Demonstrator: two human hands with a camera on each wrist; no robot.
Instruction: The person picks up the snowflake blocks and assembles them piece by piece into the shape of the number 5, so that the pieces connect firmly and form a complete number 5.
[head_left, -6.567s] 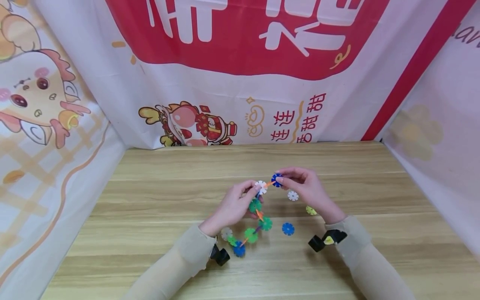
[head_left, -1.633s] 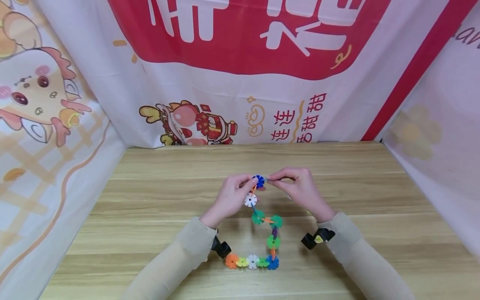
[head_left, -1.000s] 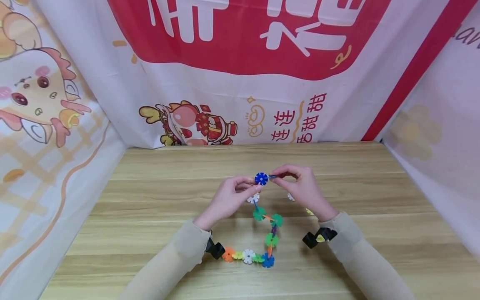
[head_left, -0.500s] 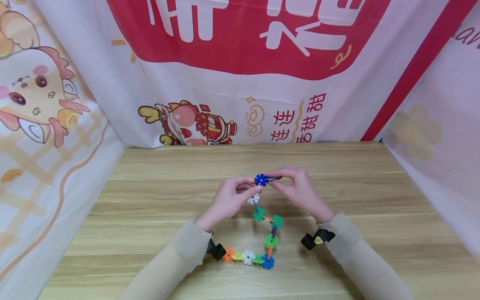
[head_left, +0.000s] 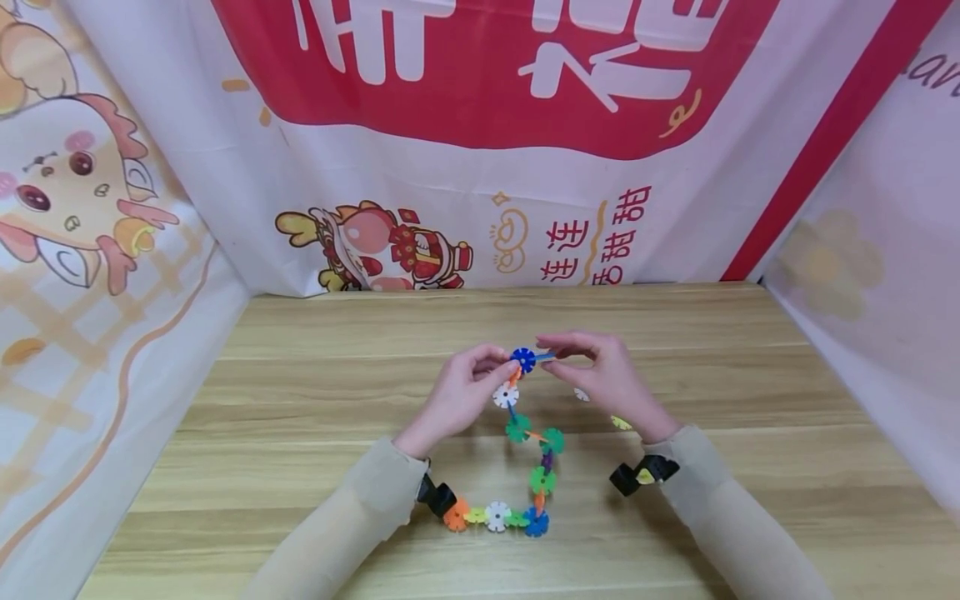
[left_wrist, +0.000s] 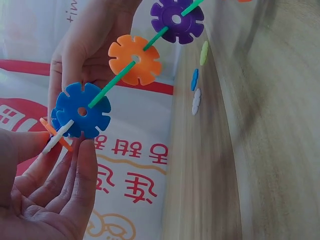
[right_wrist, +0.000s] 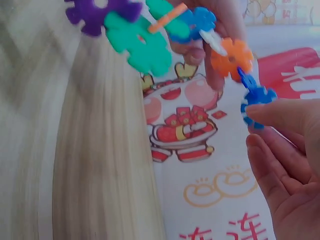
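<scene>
A chain of slotted plastic snowflake discs [head_left: 543, 480] in several colours hangs from my left hand [head_left: 463, 392] and bends back toward the table's front. Near its upper end, my left thumb and fingers pinch the chain at a dark blue disc [head_left: 522, 360]. To the right, a lighter blue disc [head_left: 544, 357] stands edge-on against it, between the thumb and forefinger of my right hand [head_left: 600, 367]. The right wrist view has my right thumb on that blue disc [right_wrist: 258, 106]; an orange disc [right_wrist: 232, 59] is close by. Whether the two blue discs are fully slotted together is unclear.
On the wooden table [head_left: 300, 375], a loose white disc [head_left: 582, 394] and a yellow disc [head_left: 621, 422] lie beside my right forearm. The chain's orange end disc [head_left: 456, 515] is near my left wrist camera [head_left: 437, 496]. A printed cloth [head_left: 480, 167] stands behind the table.
Since the oldest frame, the chain has gained a lighter blue disc, and the loose blue disc has left the table. Just now, my right fingers have spread a little and drawn slightly right.
</scene>
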